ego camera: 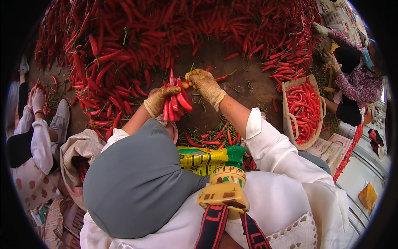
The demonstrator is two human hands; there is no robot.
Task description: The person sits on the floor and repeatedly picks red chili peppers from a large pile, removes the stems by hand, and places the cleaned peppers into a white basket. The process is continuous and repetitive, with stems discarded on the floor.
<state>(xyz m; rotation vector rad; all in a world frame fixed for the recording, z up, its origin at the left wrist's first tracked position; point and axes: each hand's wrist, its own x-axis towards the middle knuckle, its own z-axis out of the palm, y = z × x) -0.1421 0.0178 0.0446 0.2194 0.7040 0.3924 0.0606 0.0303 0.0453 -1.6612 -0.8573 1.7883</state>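
My left hand [163,98], in a stained, light-coloured glove, holds a bunch of red chili peppers [175,104] whose bodies hang below the fingers. Close to its right, my right hand [202,81], gloved alike, has its fingers bent at a green stem; whether they grip it cannot be told. A red pepper [224,77] with a green stem lies on the brown floor just beyond the right wrist. Before both hands spreads a large heap of red chili peppers [130,40]. Nearer my body, loose peppers and green stems [217,137] lie above a yellow and green printed sack [202,160].
A cloth-sided basket [289,124] full of red peppers stands at the right. Beyond it a co-worker in a patterned sleeve [353,84] reaches to the heap. Another co-worker's gloved hands [38,99] are at the left, near a grey shoe [61,119]. A beige sack [77,146] lies beside my knee.
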